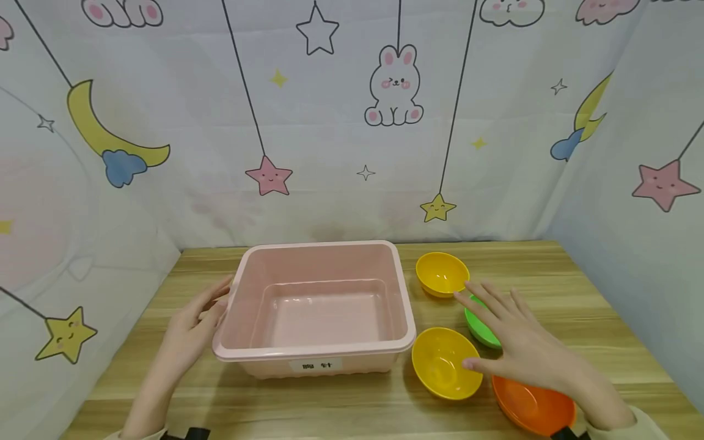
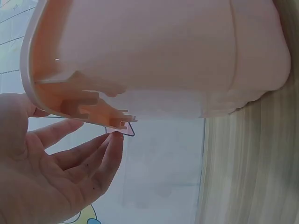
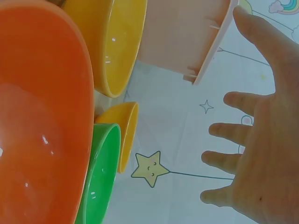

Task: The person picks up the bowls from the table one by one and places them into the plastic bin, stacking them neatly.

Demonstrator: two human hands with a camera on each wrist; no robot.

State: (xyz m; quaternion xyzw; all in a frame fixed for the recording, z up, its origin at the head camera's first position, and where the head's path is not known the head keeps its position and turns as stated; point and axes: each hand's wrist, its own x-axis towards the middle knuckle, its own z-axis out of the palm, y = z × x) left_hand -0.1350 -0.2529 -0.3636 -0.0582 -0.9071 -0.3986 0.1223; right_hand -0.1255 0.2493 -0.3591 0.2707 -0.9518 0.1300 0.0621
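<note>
Probably reaching: your right grip [image 1: 511, 336] hangs wide, empty over lower-right bowls [image 1: 447, 366], left grip [image 1: 195, 327] loose, empty by the tub [image 1: 324, 264]; grasping needs curling.

Rectangular plastic bin [image 1: 324, 263], mid-frame: pale pink; white rectangular label [image 1: 316, 365], black characters. Right of centre: upper glossy yellow round bowl [image 1: 442, 275], lower glossy yellow round bowl [image 1: 447, 366], green round bowl [image 1: 480, 330]. Lower right: orange round bowl [image 1: 528, 406]. Wooden-look tabletop [image 1: 308, 409]: tan-brown grain stripes. Fabric backdrop [image 1: 330, 122], upper frame: white; pink and yellow stars, yellow moons, blue clouds, black lines.
</note>
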